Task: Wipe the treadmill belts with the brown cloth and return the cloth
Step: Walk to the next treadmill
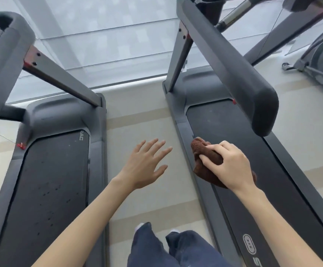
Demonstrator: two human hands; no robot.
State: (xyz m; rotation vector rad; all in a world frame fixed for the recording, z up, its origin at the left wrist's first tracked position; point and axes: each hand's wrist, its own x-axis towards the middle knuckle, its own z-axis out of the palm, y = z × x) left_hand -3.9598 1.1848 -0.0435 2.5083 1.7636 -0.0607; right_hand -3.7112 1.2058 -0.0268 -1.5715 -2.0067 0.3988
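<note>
My right hand (232,166) grips a crumpled brown cloth (205,151) and holds it against the left edge of the right treadmill's black belt (234,132). My left hand (147,162) hovers with fingers spread over the floor strip between the two machines, holding nothing. The left treadmill's belt (51,180) lies to its left and shows dark specks and small marks.
A grey handrail (243,78) of the right treadmill juts over its belt just above my right hand. The left treadmill's handrail (2,60) and upright stand at far left. My legs (166,247) stand on the tiled floor between the machines. Another exercise machine (320,60) is at far right.
</note>
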